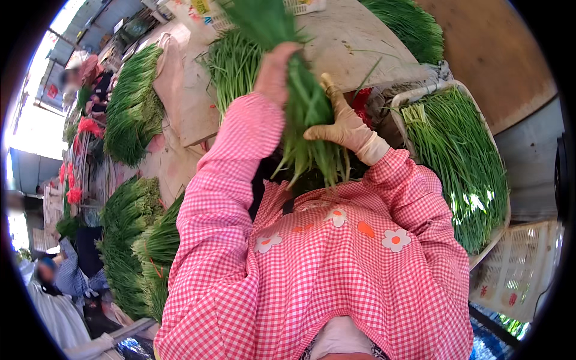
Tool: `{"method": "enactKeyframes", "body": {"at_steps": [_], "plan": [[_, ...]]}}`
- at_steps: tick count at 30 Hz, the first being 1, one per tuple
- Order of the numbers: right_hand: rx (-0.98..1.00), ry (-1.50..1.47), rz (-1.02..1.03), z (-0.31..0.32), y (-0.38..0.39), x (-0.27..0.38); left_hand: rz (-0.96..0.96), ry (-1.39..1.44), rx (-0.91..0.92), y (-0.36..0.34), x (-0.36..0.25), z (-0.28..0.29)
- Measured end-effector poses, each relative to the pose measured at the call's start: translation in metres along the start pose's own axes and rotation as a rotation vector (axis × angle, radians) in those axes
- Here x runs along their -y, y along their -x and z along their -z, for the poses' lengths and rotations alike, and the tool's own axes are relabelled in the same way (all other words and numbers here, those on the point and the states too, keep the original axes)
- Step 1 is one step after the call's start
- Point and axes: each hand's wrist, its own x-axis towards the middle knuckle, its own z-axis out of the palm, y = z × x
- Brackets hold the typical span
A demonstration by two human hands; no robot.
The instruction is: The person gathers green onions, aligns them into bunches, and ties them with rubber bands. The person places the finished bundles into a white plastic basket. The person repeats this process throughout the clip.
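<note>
In front of my chest is a bunch of long green chives (307,99), its upper part smeared by motion. My left hand (277,75) is closed around the bunch's upper part. Wearing a pale glove, my right hand (347,123) is open beside the lower part, thumb and fingers spread apart. The right thumb lies against the chives, while the fingertips point up along their side. Loose ends of the bunch hang over the front of my pink checked smock. Behind my left forearm, a pile of chives (237,66) rests on the board (198,111).
To the right stands a white basket (499,147) full of chives, with a pale plastic crate (519,264) below it. More chive piles (133,108) lie along the left. People (75,270) sit at the far left. Another chive heap (408,27) is at the top.
</note>
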Motion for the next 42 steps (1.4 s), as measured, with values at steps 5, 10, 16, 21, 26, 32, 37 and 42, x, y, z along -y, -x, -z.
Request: {"method": "enactKeyframes", "body": {"at_steps": [5,10,16,21,26,32,37,42], "plan": [[-0.21,-0.325,-0.131,0.023,0.019,-0.02,-0.03,-0.172,0.014,-0.014,0.056,-0.064],[-0.323,-0.634,-0.217,0.023,0.035,-0.048,0.035,-0.073,0.255,-0.022,0.086,-0.062],[-0.422,-0.748,-0.29,0.058,0.05,-0.037,-0.169,-0.276,0.161,-0.014,0.054,0.012],[-0.515,-0.794,-0.335,0.063,0.027,-0.01,0.155,-0.451,0.374,0.028,0.104,0.073],[-0.452,-0.486,-0.526,0.061,-0.029,-0.014,0.136,-0.437,0.496,0.047,0.156,0.08],[-0.234,0.189,-0.784,0.018,-0.108,-0.066,0.487,0.407,0.29,0.03,0.197,0.107],[-0.053,0.534,-0.713,0.007,-0.116,-0.098,0.52,0.687,0.162,0.032,0.198,0.118],[-0.004,0.518,-0.351,0.042,-0.068,-0.089,0.523,0.746,0.165,0.023,0.206,0.128]]}}
